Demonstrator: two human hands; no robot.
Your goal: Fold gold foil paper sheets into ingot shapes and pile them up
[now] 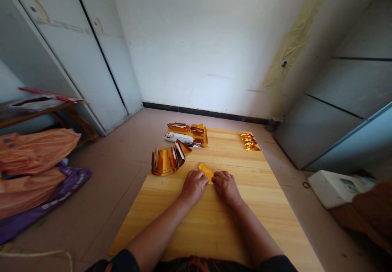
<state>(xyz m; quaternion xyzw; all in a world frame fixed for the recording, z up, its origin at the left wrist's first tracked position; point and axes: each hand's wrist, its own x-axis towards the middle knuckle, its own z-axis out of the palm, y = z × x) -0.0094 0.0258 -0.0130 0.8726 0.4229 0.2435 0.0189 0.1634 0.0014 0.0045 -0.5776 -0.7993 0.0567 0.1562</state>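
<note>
Gold sheet (206, 170) — pinched by left hand (195, 185) and right hand (226, 185), between the desk's (269, 190) side edges — might tear or crease crookedly should either tug unevenly.

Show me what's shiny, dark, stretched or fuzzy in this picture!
Head view: bright glints on the small gold pieces; soft glow on the white wall; dim lower right corner; the cupboard leaning, probably lens stretch; the gold paper between left hand and right hand a bit soft, its creases unclear.
</note>
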